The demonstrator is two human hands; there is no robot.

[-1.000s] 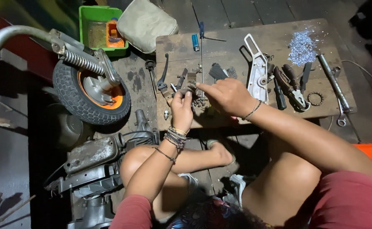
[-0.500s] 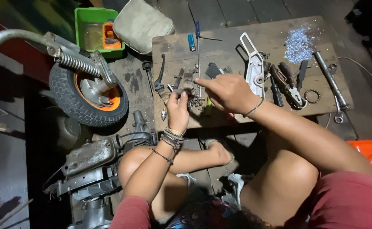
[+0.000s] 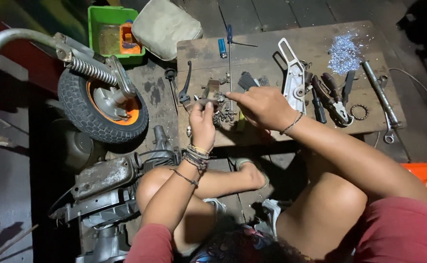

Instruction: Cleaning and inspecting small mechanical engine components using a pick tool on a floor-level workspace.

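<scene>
Head view: the wooden work board (image 3: 272, 58) serves as the reference landmark. The work in hand is a small metal part (image 3: 207, 101), held just above the board's near-left portion, beside a loose pile of small bolts and fittings (image 3: 223, 116) that lies on the board.

Handling, as a judgement: the small metal part appears rigid, light and hard-edged, and probably greasy, so it may slip. It is best taken by pinching across its narrow body with the fingertips, not by the ends.

The left hand (image 3: 202, 124) is raised over the board's near edge, fingers curled and closed in a pinch on the small metal part. Braided bracelets sit at its wrist.

The right hand (image 3: 264, 107) hovers over the board's near-middle area, fingers partly curled, its index finger extended toward the small metal part. Whether its fingertips grip anything cannot be told from this view.

Elsewhere on the board: a white plastic cover (image 3: 293, 80) right of centre, pliers (image 3: 332, 97) beside it, a long wrench (image 3: 381, 100) at the right edge, and a screwdriver (image 3: 230, 53) near the far-left corner. Off the board's left edge stand a small wheel with an orange rim (image 3: 101, 104) and a green bin (image 3: 111, 31).
</scene>
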